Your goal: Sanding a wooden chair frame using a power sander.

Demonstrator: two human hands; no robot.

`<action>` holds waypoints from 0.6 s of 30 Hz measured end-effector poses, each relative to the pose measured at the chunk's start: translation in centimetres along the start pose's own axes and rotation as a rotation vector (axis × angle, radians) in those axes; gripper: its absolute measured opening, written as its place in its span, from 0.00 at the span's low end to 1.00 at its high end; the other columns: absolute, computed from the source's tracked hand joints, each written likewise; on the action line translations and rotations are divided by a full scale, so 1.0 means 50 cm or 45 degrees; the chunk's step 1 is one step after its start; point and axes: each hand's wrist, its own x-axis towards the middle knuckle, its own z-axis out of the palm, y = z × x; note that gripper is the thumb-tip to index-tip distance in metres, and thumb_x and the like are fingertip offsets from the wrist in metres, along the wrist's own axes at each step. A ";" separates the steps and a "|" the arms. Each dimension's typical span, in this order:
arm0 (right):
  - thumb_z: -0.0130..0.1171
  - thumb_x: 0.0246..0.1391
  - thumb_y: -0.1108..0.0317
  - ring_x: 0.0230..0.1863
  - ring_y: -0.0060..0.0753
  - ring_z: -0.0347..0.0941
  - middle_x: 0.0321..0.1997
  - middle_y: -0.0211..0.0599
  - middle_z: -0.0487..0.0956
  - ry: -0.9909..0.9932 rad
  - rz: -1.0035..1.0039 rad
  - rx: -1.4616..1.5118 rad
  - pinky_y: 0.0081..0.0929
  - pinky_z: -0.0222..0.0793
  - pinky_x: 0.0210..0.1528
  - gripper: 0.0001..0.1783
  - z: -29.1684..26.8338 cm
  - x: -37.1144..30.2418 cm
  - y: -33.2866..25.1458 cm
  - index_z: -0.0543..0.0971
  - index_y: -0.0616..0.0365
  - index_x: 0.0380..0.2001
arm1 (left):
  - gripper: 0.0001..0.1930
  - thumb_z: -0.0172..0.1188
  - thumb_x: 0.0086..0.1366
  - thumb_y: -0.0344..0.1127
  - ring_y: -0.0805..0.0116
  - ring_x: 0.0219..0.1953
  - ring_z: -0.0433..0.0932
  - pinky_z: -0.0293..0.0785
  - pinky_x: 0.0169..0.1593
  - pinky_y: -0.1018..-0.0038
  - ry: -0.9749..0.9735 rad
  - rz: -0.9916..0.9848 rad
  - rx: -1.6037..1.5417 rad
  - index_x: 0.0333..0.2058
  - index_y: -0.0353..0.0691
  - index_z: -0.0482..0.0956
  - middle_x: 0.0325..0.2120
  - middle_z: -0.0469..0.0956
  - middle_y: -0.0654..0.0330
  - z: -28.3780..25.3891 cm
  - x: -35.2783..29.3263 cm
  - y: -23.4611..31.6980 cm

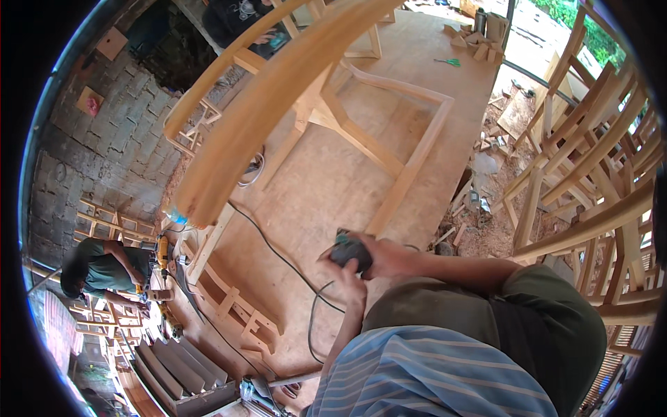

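Both my hands are closed around a small dark palm sander (351,255) in front of my body. My left hand (351,279) wraps its near left side, and my right hand (389,255) grips it from the right. Just beyond the tool, a pale wooden chair frame (417,156) rests on its side on the plywood worktable (285,215). One of its long curved rails (278,115) rises close to the camera. The sander's underside is hidden, so I cannot tell whether it touches the wood.
A dark cable (267,243) snakes over the table. Curved wooden pieces (240,313) lie at the near left. Stacked chair frames (590,160) crowd the right side. Offcuts (476,45) sit at the far corner. One person (111,264) works at left beside a yellow drill (162,251); another (233,21) is beyond the frame.
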 end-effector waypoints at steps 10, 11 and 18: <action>0.76 0.37 0.48 0.44 0.63 0.81 0.41 0.58 0.83 0.233 0.162 -0.062 0.51 0.77 0.45 0.47 -0.154 -0.047 0.134 0.68 0.54 0.59 | 0.50 0.57 0.45 0.28 0.45 0.65 0.57 0.52 0.70 0.57 -0.789 0.256 0.159 0.68 0.27 0.47 0.60 0.55 0.40 0.170 0.007 -0.013; 0.77 0.37 0.48 0.43 0.64 0.80 0.41 0.59 0.83 0.169 0.217 -0.080 0.50 0.77 0.45 0.45 -0.165 -0.036 0.132 0.70 0.55 0.57 | 0.52 0.59 0.47 0.27 0.41 0.67 0.58 0.54 0.71 0.57 -0.849 0.427 0.371 0.70 0.28 0.43 0.62 0.57 0.36 0.163 0.030 -0.028; 0.76 0.36 0.41 0.52 0.65 0.77 0.47 0.64 0.81 0.348 0.282 -0.412 0.50 0.75 0.54 0.53 -0.201 0.065 0.187 0.68 0.61 0.61 | 0.53 0.69 0.52 0.38 0.37 0.68 0.60 0.58 0.71 0.54 -0.612 0.138 1.011 0.71 0.29 0.46 0.66 0.59 0.30 0.013 0.104 -0.111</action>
